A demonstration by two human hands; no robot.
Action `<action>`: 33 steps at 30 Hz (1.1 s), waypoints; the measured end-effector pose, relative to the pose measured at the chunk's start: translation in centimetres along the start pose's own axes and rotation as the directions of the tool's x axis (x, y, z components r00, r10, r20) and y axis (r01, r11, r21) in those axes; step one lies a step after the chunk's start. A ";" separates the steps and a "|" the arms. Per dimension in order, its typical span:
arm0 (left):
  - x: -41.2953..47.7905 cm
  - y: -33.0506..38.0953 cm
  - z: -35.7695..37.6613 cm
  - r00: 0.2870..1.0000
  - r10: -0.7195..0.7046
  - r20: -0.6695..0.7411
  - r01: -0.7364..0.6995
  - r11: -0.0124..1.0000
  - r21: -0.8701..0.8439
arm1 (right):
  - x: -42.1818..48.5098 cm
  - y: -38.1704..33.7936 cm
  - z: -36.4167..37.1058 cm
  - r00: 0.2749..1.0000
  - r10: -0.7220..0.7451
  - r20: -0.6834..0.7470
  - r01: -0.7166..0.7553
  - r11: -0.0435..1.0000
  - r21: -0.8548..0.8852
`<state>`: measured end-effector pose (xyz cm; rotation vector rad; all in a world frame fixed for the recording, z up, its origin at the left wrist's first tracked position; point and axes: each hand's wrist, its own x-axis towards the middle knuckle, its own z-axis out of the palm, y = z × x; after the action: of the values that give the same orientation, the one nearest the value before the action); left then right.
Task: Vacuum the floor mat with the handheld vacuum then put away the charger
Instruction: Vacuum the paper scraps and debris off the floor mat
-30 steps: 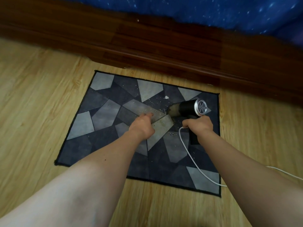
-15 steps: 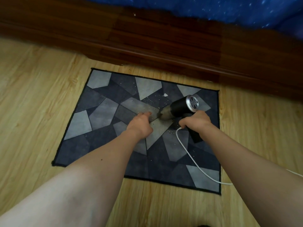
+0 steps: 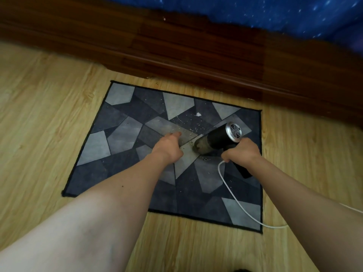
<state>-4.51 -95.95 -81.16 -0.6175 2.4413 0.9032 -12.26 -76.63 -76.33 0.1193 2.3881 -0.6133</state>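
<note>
A grey and dark-blue patchwork floor mat (image 3: 121, 134) lies on the wooden floor. My right hand (image 3: 242, 154) grips the handle of a black handheld vacuum (image 3: 220, 137) with a silver vented rear; its clear dust cup points left and down onto the mat's middle. A white charger cable (image 3: 233, 197) runs from the handle across the mat and off to the right. My left hand (image 3: 169, 147) presses on the mat just left of the nozzle, fingers curled with nothing in them. Small crumbs (image 3: 188, 120) and a white scrap (image 3: 198, 114) lie beyond the nozzle.
A dark wooden bed frame (image 3: 196, 55) runs along the far side of the mat, with a blue starry sheet (image 3: 255, 12) above it. Light wooden floor (image 3: 39, 124) surrounds the mat on the left, right and near sides.
The vacuum has tilted, its nozzle now pointing lower and further toward my left hand. My left hand has stayed pressed on the mat. The view has shifted slightly.
</note>
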 end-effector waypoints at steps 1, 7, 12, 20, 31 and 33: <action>0.0 0.0 0.0 1.000 -0.001 0.000 0.001 1.000 0.000 | -0.2 0.0 0.3 1.000 -0.014 -0.018 0.014 1.000 0.002; -0.2 0.0 -0.1 1.000 0.000 -0.006 0.000 1.000 -0.009 | -0.6 -0.7 2.6 0.994 -0.018 -0.104 0.029 0.995 0.100; -0.3 -0.1 -0.2 1.000 0.004 -0.014 -0.004 1.000 0.004 | -0.8 -1.3 4.4 0.982 0.012 -0.187 0.025 0.980 0.195; -0.5 -0.2 -0.5 1.000 0.014 -0.017 -0.014 1.000 0.007 | -1.2 -1.9 3.7 0.987 -0.018 -0.162 0.031 0.996 0.083; -2.9 -0.2 1.2 0.998 0.057 0.035 -0.058 0.998 0.020 | -1.4 -0.6 1.1 0.999 -0.042 -0.029 0.041 0.999 -0.006; -3.1 -0.5 1.3 0.999 0.045 0.008 -0.045 0.999 0.023 | -1.4 0.5 1.6 0.999 0.002 -0.038 0.003 0.994 0.107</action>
<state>-1.37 -94.63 -80.56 -0.5527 2.4644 0.8921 -10.14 -76.81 -76.68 0.1785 2.3918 -0.7462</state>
